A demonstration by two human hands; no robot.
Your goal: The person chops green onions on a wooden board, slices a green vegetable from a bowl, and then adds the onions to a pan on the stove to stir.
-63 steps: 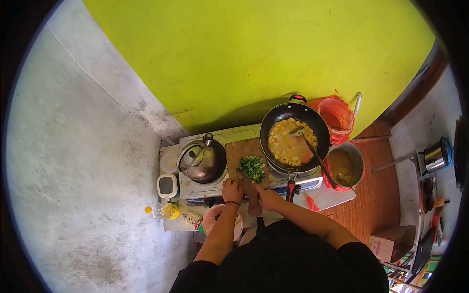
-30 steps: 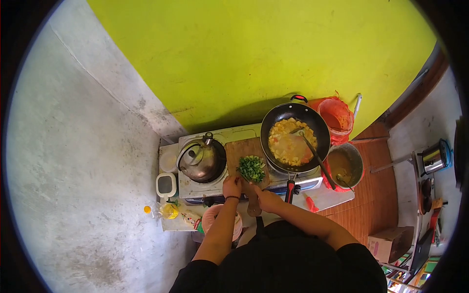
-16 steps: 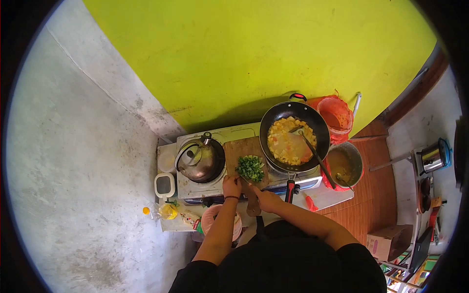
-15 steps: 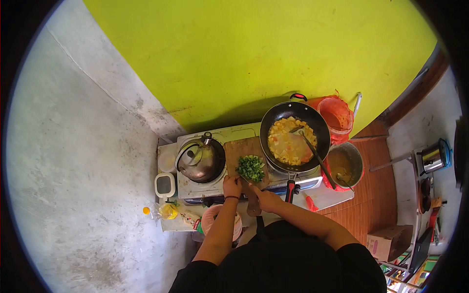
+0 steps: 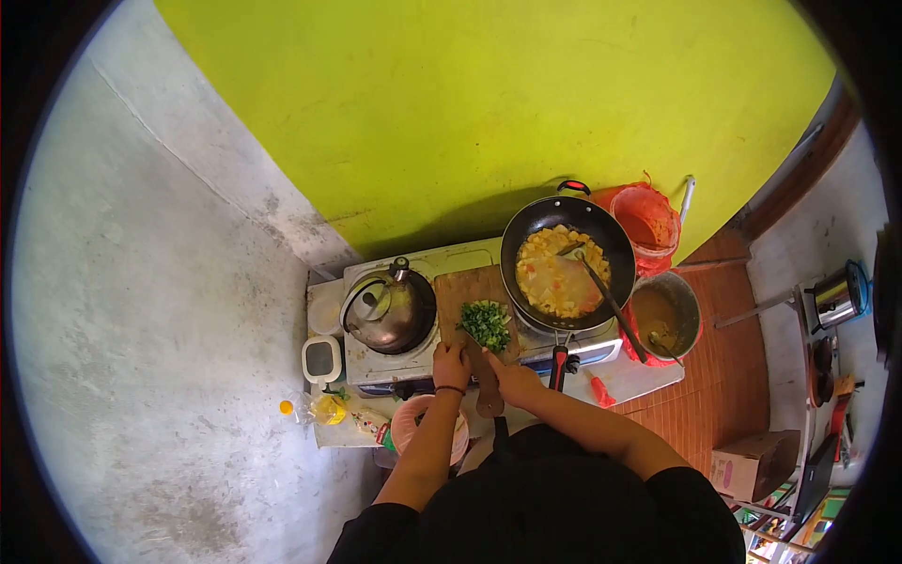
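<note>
A wooden cutting board point(image 5: 460, 287) lies on the stove between the kettle and the wok, with chopped green leaves point(image 5: 485, 325) on it. At the board's front edge is my left hand point(image 5: 451, 365), its fingers closed; what they hold, if anything, is too small to tell. My right hand point(image 5: 513, 380) is closed beside a wide brown object point(image 5: 489, 395), which looks like a knife or cleaver and slants up between both hands. The fingers of my right hand are wrapped on it, just below the leaves.
A metal kettle point(image 5: 387, 315) stands left on the stove point(image 5: 376, 369). On the right, a black wok point(image 5: 615, 246) holds yellow food and a ladle. Beyond it are a red container point(image 5: 648, 218) and a metal pot point(image 5: 693, 315). A pink basket point(image 5: 404, 423) sits in front.
The brown object has shifted slightly, its upper end now further up between my hands. Both hands remain at the board's front edge, and the whole view has moved a little.
</note>
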